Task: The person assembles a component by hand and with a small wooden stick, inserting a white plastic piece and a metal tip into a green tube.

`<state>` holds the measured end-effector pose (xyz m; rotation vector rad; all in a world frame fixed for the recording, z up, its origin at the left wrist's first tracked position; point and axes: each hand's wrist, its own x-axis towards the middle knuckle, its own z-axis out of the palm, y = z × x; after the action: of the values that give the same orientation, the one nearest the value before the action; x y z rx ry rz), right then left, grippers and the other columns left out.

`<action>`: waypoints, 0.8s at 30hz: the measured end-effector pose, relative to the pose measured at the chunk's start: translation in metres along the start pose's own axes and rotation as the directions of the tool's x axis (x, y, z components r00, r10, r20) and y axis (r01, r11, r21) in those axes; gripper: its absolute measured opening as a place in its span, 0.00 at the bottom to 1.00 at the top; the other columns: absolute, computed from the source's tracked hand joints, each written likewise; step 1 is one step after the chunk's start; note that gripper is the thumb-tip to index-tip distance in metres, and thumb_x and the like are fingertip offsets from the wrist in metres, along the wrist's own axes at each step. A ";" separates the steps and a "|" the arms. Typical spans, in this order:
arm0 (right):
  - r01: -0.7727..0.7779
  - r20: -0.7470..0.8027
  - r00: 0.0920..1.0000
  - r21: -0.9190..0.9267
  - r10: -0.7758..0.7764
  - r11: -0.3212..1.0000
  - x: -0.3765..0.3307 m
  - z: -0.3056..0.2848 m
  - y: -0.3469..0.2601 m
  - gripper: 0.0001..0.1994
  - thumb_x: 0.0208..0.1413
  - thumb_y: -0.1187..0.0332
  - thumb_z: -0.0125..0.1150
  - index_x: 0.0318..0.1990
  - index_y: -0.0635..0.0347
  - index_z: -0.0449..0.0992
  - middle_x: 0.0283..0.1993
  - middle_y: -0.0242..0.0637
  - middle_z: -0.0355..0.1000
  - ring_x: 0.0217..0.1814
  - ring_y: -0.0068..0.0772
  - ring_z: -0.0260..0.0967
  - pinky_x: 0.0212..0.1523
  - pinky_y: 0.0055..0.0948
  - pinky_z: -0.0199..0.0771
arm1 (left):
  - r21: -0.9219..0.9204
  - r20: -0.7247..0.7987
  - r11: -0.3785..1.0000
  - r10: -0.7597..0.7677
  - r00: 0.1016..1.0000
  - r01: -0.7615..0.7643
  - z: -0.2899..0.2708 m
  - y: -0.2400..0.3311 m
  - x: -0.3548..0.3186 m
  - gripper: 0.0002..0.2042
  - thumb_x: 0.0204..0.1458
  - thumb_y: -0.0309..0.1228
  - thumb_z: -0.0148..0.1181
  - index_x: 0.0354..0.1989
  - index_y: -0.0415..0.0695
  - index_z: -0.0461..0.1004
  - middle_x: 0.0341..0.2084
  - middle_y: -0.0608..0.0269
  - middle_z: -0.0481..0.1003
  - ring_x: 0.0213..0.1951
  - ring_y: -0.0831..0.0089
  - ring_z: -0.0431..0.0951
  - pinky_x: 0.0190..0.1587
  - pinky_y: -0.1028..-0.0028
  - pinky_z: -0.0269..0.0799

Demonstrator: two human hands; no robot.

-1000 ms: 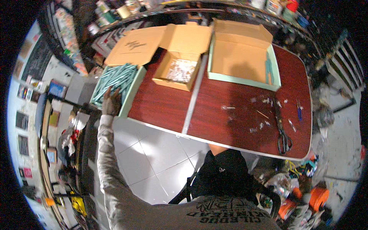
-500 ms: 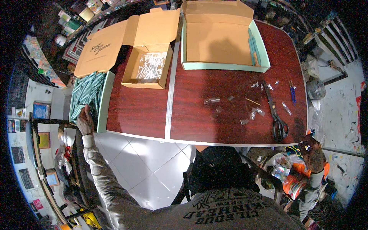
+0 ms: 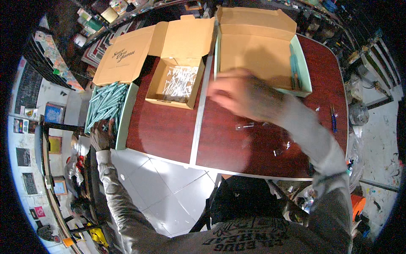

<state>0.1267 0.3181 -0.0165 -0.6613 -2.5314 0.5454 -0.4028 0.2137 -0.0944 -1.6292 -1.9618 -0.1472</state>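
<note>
At the table's left edge stands an open box with pale teal walls (image 3: 127,118), heaped with slim teal pen-like sticks (image 3: 105,101). My left hand (image 3: 100,137) reaches into the near end of this box, its fingers down among the sticks; they are in shadow, so their grip is unclear. My right hand (image 3: 237,93) is raised over the middle of the table, fingers pointing left, smeared by motion. Whether it holds anything does not show. Beyond it to the left sits an open brown box (image 3: 171,103) with many small white strips (image 3: 179,82).
A larger open box (image 3: 253,42) at the back right holds a few teal sticks (image 3: 294,67). Small clear plastic pieces (image 3: 244,126) lie on the dark red table (image 3: 165,135), with a blue-handled tool (image 3: 333,120) at the right. A white strip (image 3: 197,127) crosses the tabletop.
My right hand has come up from beside the table's right edge to over its middle, and its arm now covers the scissors. The left hand's fingers have bent down onto the sticks.
</note>
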 end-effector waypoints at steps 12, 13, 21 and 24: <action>-0.156 0.168 0.967 -0.203 0.192 0.967 0.135 0.123 0.054 0.10 0.55 0.69 0.53 0.40 0.62 0.78 0.46 0.42 0.76 0.51 0.44 0.73 0.50 0.42 0.74 | -0.013 0.181 0.987 0.161 0.970 -0.162 0.054 -0.004 0.026 0.21 0.65 0.41 0.44 0.63 0.46 0.65 0.64 0.44 0.60 0.65 0.49 0.59 0.64 0.57 0.55; -0.145 0.143 0.973 -0.230 0.181 0.962 0.134 0.120 0.056 0.10 0.55 0.69 0.53 0.39 0.62 0.78 0.44 0.42 0.76 0.51 0.44 0.73 0.49 0.41 0.75 | -0.185 0.186 0.970 0.189 0.964 -0.154 0.044 0.011 0.031 0.21 0.65 0.41 0.43 0.63 0.46 0.65 0.63 0.44 0.60 0.65 0.50 0.59 0.65 0.57 0.54; 0.200 -0.039 0.975 -0.263 -0.218 0.944 0.132 0.129 0.081 0.02 0.47 0.74 0.60 0.29 0.61 0.77 0.35 0.44 0.75 0.41 0.43 0.73 0.41 0.37 0.73 | -0.447 0.284 0.887 0.265 0.921 -0.117 -0.016 0.030 0.029 0.23 0.61 0.41 0.51 0.65 0.56 0.63 0.67 0.57 0.58 0.65 0.56 0.62 0.63 0.62 0.61; 0.125 -0.387 0.915 0.008 -0.112 0.992 0.118 0.101 0.069 0.09 0.55 0.72 0.57 0.41 0.60 0.81 0.36 0.46 0.74 0.42 0.44 0.73 0.45 0.38 0.73 | -0.425 0.170 0.905 0.042 0.985 0.035 -0.039 0.041 0.033 0.21 0.59 0.42 0.56 0.61 0.59 0.68 0.64 0.60 0.63 0.60 0.56 0.68 0.58 0.61 0.66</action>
<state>0.0063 0.4108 -0.0927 -0.5370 -2.1684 0.3700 -0.3537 0.2359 -0.0573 -1.9782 -2.1688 -0.4779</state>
